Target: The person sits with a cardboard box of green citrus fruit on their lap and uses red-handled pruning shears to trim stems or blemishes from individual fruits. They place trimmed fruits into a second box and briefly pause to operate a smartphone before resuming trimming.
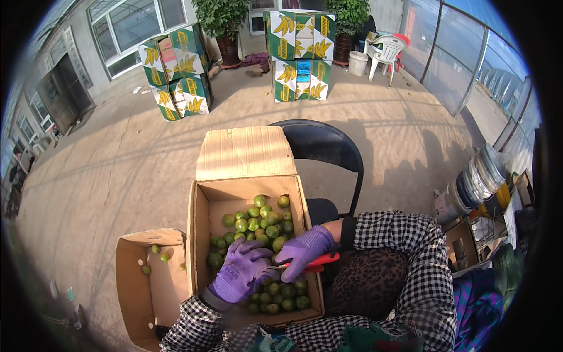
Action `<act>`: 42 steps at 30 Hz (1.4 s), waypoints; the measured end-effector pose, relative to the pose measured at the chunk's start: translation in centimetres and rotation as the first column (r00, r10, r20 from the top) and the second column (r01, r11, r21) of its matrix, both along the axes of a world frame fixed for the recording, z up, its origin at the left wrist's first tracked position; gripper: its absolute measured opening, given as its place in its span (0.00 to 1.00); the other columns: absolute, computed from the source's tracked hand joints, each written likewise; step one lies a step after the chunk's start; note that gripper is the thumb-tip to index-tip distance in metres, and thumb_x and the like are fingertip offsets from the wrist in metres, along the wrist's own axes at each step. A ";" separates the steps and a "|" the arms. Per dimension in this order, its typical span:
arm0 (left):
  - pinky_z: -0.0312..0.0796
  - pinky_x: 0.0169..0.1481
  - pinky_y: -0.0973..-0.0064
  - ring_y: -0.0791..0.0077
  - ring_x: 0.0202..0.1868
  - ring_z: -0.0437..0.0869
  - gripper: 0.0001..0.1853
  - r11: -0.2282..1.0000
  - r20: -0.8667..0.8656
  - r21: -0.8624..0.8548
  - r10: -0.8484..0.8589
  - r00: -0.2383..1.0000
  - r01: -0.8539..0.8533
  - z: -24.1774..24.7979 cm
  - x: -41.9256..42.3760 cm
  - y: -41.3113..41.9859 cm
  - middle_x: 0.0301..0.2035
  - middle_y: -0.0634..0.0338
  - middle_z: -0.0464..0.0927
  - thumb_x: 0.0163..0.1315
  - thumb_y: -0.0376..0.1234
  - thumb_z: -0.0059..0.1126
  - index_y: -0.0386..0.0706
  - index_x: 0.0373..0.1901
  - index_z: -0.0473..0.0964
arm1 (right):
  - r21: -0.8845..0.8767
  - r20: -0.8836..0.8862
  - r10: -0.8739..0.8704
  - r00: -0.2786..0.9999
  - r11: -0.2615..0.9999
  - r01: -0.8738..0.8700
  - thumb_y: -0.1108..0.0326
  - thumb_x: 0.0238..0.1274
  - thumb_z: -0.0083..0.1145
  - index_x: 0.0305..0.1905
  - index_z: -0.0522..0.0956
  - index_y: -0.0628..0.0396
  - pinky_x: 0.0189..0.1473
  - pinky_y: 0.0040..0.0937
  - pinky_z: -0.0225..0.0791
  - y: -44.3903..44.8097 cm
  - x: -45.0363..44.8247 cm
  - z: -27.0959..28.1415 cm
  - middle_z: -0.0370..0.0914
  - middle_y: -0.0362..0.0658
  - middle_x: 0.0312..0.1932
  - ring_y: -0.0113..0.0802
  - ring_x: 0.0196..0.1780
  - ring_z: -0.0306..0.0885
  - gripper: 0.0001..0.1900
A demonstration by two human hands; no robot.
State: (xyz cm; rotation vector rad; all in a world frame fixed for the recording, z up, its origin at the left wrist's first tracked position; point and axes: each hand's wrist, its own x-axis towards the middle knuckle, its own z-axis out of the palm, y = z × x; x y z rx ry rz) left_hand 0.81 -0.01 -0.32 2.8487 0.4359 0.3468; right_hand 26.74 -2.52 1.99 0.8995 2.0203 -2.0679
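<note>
A cardboard box (pixel 190 246) stands before me with its far flap folded outward. Inside lie many small round green fruits (pixel 254 224), some tinged orange, perhaps citrus. My right hand (pixel 303 251), in a purple glove, grips red-handled clippers (pixel 324 259) over the box's right part. Their tips point left, close to the fingers of my left hand (pixel 242 270). That hand, gloved in purple too, is bent over the fruits; whether it holds one is hidden beneath the fingers. Left of the box sits a smaller cardboard box (pixel 134 277) with a few green fruits (pixel 164 257) in it.
A black chair (pixel 323 136) stands just behind the box. Farther off are two stacks of banana cartons (pixel 189 88), a white bucket (pixel 358 64) and a white plastic chair (pixel 385 48). Stacked metal buckets (pixel 473 185) and an open carton (pixel 462 246) lie at my right.
</note>
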 end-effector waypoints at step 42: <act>0.76 0.64 0.69 0.67 0.55 0.85 0.16 -0.041 0.091 -0.787 0.979 -0.181 -0.615 -23.8 -34.4 7.7 0.52 0.55 0.86 0.74 0.31 0.62 0.37 0.60 0.80 | 0.112 0.257 -0.472 0.843 0.881 0.459 0.65 0.69 0.63 0.73 0.74 0.58 0.45 0.28 0.79 1.0 2.3 6.9 0.86 0.44 0.47 0.30 0.44 0.88 0.29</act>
